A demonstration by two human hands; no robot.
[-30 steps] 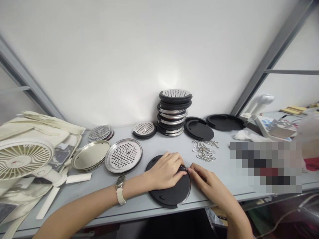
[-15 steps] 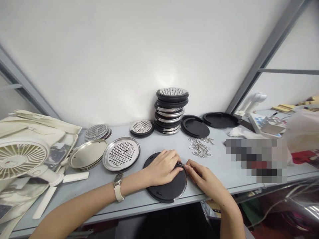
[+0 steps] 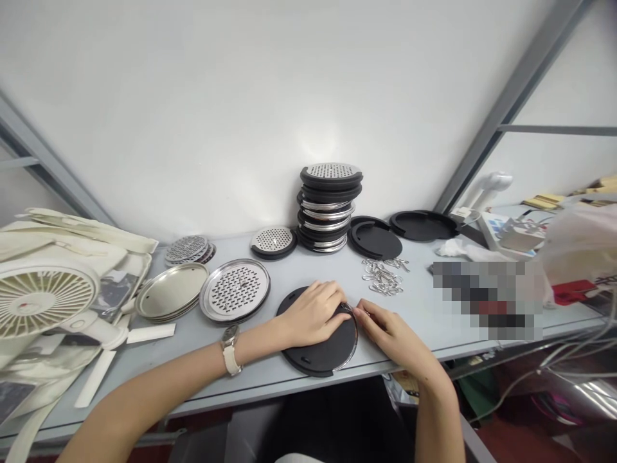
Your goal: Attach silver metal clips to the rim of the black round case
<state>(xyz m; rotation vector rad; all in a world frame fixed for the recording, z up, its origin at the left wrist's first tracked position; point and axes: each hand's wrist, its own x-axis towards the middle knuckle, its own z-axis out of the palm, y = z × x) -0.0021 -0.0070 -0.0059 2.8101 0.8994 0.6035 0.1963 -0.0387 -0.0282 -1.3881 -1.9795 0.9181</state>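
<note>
Currently pressing a black round cover [image 3: 328, 354] flat on the near side of the worktop [image 3: 419, 305] with the left hand [image 3: 313, 315], palm down, fingertips bunched at the right rim; impossible to tell any firm grip there. With the right hand [image 3: 388, 328], pinching a small, mostly hidden metal clip [image 3: 348, 308] between thumb and forefinger at that rim. Farther right, a pile of wire spring hooks [image 3: 380, 279]; at left, a metal grater plate [image 3: 234, 290] and a fan [image 3: 41, 301] with a red hub mark, too small to read.
</note>
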